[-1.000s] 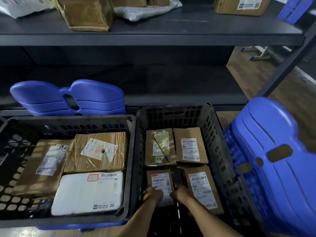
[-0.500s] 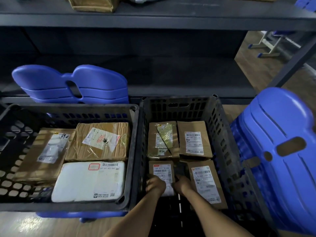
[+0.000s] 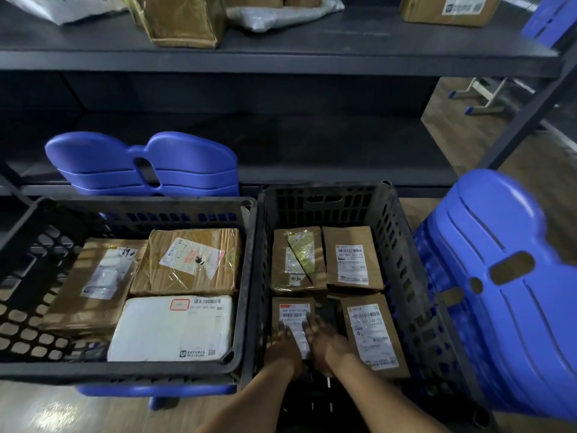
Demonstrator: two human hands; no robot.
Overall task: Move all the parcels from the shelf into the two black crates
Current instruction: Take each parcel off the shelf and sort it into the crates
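Two black crates stand side by side below the shelf [image 3: 312, 54]. Both my hands are down in the right crate [image 3: 324, 190]. My left hand [image 3: 282, 342] and my right hand [image 3: 324, 339] lie flat, fingers spread, on a small brown labelled parcel [image 3: 293, 310] at the crate's near left. Three more brown parcels lie in that crate. The left crate [image 3: 140, 203] holds two brown parcels and a white parcel [image 3: 175, 329]. On the shelf top sit a brown box [image 3: 184, 20], a grey bag [image 3: 281, 10], another labelled box [image 3: 449, 7] and a white bag [image 3: 62, 4].
A stack of blue chairs [image 3: 143, 164] stands behind the left crate. Another blue chair stack [image 3: 505, 292] presses close against the right crate's right side. The shelf's slanted metal post [image 3: 530, 110] runs at the right. Wooden floor shows beyond.
My fingers have slid forward and flattened on top of the small parcel, where before they curled at its near edge. The view tilted down, then back up toward the shelf top.
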